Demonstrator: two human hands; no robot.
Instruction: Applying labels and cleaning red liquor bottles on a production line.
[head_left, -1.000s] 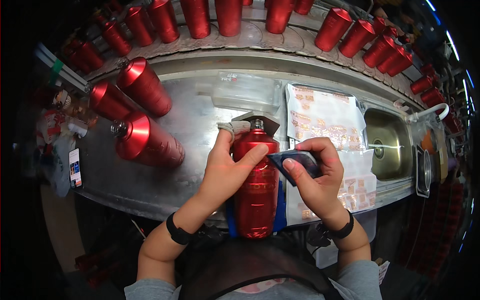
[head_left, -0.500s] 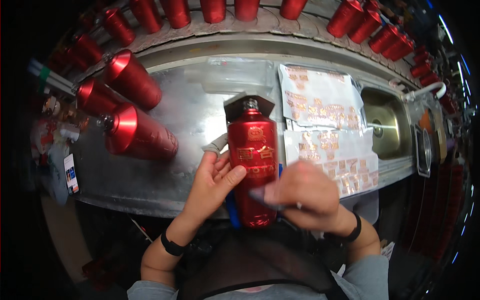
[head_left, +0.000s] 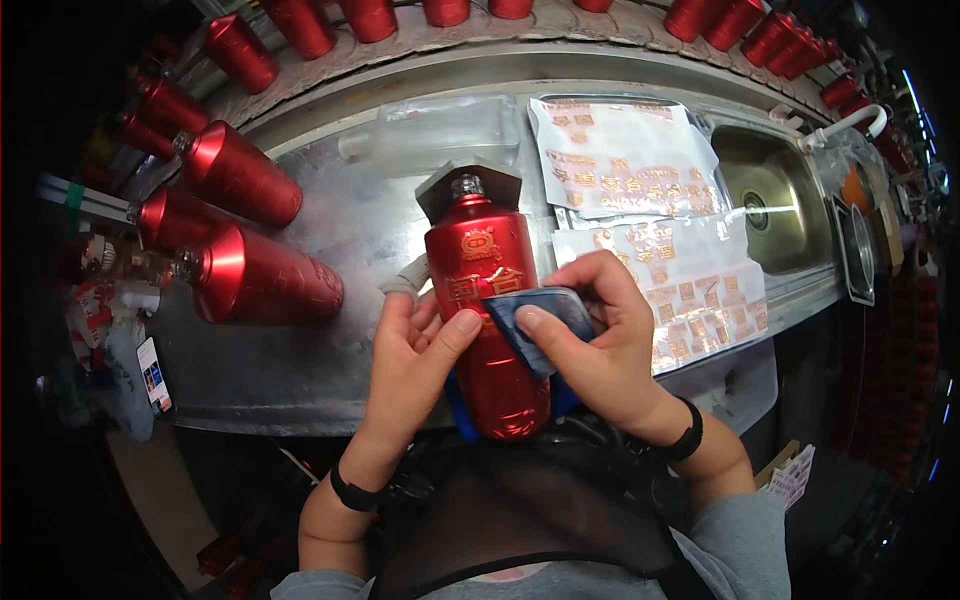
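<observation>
A glossy red bottle (head_left: 482, 245) with gold characters lies on its back in front of me, clear neck pointing away. Its neck rests at a dark angular plate (head_left: 432, 192), and blue supports (head_left: 565, 392) show beside its base. My left hand (head_left: 415, 355) grips its left side, thumb across the front. By those fingertips is a grey strip (head_left: 405, 280); I cannot tell whether it is held. Between the thumb and fingers of my right hand (head_left: 605, 350) is a dark blue flat, flexible pad (head_left: 545, 312), its edge against the bottle's front below the gold characters.
Several red bottles (head_left: 262, 275) stand at the left of the metal table (head_left: 250, 385). Sheets of gold transfers (head_left: 640, 160) lie on the right, before a sink (head_left: 765, 205). A clear plastic tray (head_left: 445, 135) lies behind; more bottles line a conveyor (head_left: 560, 28). A phone (head_left: 153, 375) sits left.
My right hand has moved up from the bottle's lower part and opened out, showing more of the blue pad. The left hand keeps its hold. The whole view has shifted slightly.
</observation>
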